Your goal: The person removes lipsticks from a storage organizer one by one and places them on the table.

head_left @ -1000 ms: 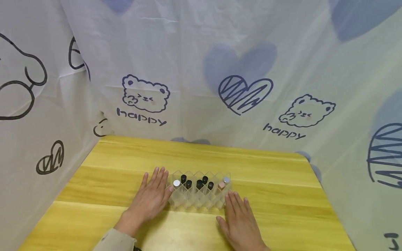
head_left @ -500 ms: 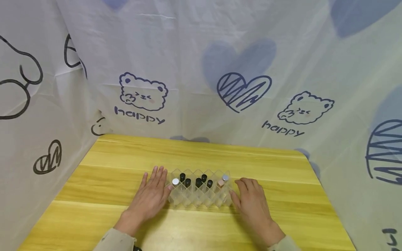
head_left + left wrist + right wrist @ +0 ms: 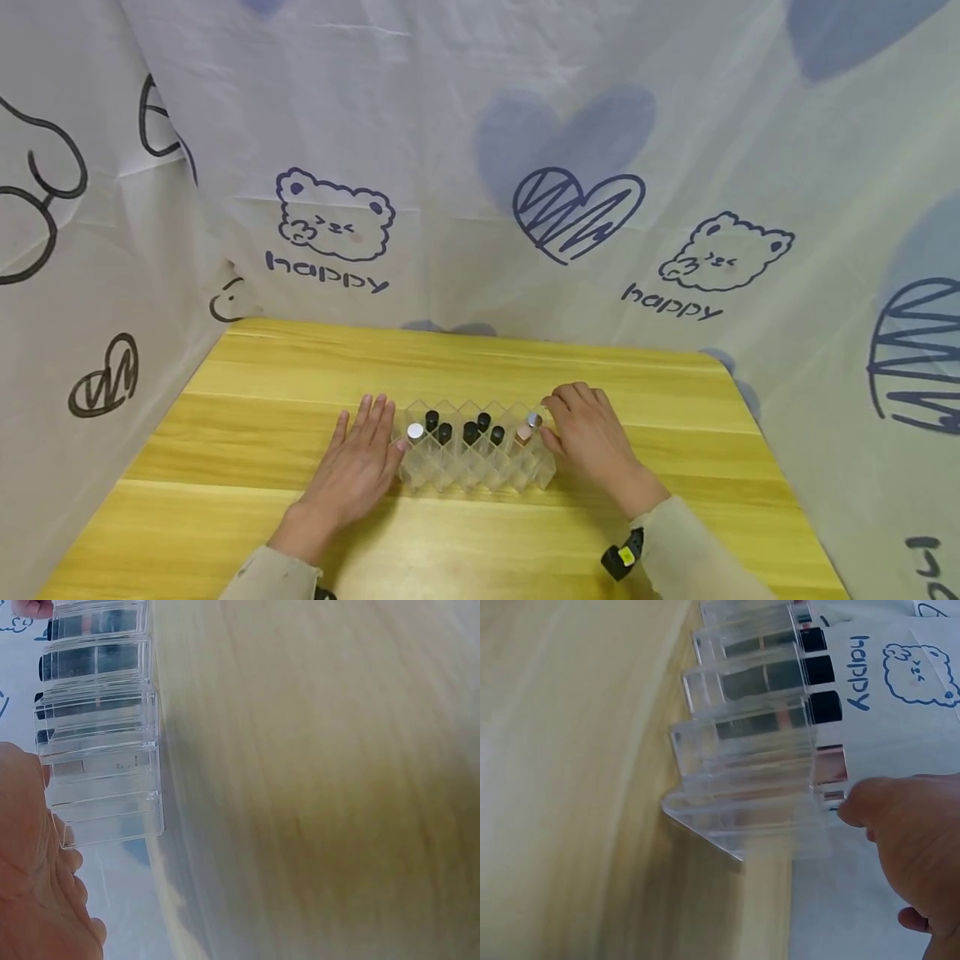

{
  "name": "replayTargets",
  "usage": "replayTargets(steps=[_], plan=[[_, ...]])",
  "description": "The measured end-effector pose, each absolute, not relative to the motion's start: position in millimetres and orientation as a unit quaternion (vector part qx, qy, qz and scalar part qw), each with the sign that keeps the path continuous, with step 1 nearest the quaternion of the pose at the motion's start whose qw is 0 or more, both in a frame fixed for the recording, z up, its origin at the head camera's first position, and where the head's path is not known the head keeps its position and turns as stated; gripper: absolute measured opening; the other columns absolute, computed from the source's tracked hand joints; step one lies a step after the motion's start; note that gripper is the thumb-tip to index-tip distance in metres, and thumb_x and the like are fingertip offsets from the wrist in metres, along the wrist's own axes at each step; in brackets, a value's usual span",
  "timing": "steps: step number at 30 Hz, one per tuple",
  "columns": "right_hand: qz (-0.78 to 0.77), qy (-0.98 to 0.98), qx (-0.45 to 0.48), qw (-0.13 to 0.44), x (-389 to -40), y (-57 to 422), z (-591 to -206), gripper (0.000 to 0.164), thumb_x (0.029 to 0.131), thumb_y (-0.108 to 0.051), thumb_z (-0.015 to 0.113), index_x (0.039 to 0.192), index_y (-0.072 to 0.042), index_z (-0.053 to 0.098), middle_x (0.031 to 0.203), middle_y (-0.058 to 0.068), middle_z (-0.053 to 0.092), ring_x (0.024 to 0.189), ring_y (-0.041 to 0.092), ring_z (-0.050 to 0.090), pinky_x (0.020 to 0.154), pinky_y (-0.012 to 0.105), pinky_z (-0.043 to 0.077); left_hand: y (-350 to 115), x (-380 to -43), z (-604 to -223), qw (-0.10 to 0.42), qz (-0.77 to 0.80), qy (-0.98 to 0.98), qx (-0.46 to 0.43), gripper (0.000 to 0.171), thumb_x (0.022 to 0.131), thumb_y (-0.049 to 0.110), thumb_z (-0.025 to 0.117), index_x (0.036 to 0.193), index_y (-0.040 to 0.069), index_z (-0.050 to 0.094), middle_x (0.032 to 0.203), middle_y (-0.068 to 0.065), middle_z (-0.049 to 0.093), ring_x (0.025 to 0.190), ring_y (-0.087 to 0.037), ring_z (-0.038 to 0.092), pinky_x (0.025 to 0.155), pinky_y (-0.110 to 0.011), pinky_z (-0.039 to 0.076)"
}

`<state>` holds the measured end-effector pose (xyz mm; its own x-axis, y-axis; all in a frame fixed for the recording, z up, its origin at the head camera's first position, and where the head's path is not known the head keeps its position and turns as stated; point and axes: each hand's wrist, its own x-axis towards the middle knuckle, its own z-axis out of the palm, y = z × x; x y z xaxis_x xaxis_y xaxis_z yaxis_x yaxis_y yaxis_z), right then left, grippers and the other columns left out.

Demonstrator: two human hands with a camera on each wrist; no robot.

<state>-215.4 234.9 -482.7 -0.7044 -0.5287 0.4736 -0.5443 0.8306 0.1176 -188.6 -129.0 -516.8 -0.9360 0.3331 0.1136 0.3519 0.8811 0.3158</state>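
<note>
A clear plastic lipstick organizer (image 3: 476, 467) with diamond-shaped compartments stands on the table, several lipstick tubes upright in its rear rows. Most have black caps (image 3: 470, 432); one silver-white cap (image 3: 416, 431) sits at the left, a pinkish one (image 3: 523, 433) and a silver one (image 3: 535, 420) at the right. My left hand (image 3: 351, 471) lies flat along the organizer's left end, thumb at its wall. Over the right end, my right hand (image 3: 588, 429) has its bent fingers and thumb spread beside the silver cap; in the right wrist view the thumb (image 3: 862, 804) overlaps that cap (image 3: 831, 799).
The yellow wood-grain table (image 3: 480, 542) extends around the organizer. White curtains (image 3: 450, 125) printed with hearts and bears hang behind it and at both sides. A black band with a small device (image 3: 622, 557) is on the right wrist.
My right hand has moved from in front of the organizer's right end, round its side, to the silver cap at the back. The left hand keeps its place; the head view has shifted slightly.
</note>
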Motion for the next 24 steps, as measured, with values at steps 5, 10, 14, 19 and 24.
replayTargets(steps=[5,10,14,19,24], plan=[[-0.019,-0.919,0.318,0.232,-226,234,-478,0.027,0.092,-0.031,0.082,0.106,-0.010,0.072,0.107,0.005,0.068,0.101,0.028,0.061,0.084,0.044,0.052,-129,-189,-516,0.022,-0.172,-0.969,-0.173,0.066,0.116,0.041,0.032,0.166,-0.002,0.022,0.174,-0.019,0.015,0.164,-0.037,0.010,0.132,-0.062,0.006],[-0.036,-0.915,0.333,0.224,-232,234,-478,0.024,0.092,-0.031,0.081,0.102,-0.012,0.072,0.104,0.003,0.068,0.099,0.027,0.061,0.085,0.044,0.052,-130,-189,-516,0.020,-0.176,-0.969,-0.172,0.066,0.116,0.040,0.033,0.166,-0.002,0.021,0.174,-0.020,0.016,0.163,-0.038,0.010,0.133,-0.061,0.007],[-0.044,-0.913,0.339,0.223,-233,233,-479,0.020,0.093,-0.030,0.079,0.099,-0.013,0.072,0.101,0.003,0.067,0.097,0.026,0.059,0.083,0.044,0.051,-130,-189,-517,0.025,-0.176,-0.969,-0.174,0.066,0.116,0.039,0.034,0.165,-0.002,0.022,0.174,-0.021,0.018,0.163,-0.038,0.012,0.132,-0.062,0.008],[-0.051,-0.914,0.339,0.216,-234,231,-480,0.015,0.096,-0.029,0.075,0.095,-0.015,0.072,0.099,0.001,0.067,0.095,0.025,0.057,0.083,0.043,0.049,-130,-190,-518,0.030,-0.174,-0.968,-0.176,0.065,0.116,0.038,0.034,0.165,-0.003,0.024,0.174,-0.020,0.018,0.163,-0.039,0.013,0.132,-0.062,0.010],[-0.055,-0.914,0.339,0.214,-234,231,-480,0.014,0.096,-0.029,0.074,0.092,-0.016,0.072,0.097,0.000,0.067,0.094,0.025,0.058,0.083,0.042,0.048,-130,-190,-518,0.038,-0.174,-0.968,-0.179,0.064,0.116,0.038,0.035,0.165,-0.003,0.025,0.173,-0.021,0.020,0.163,-0.039,0.014,0.132,-0.062,0.011]])
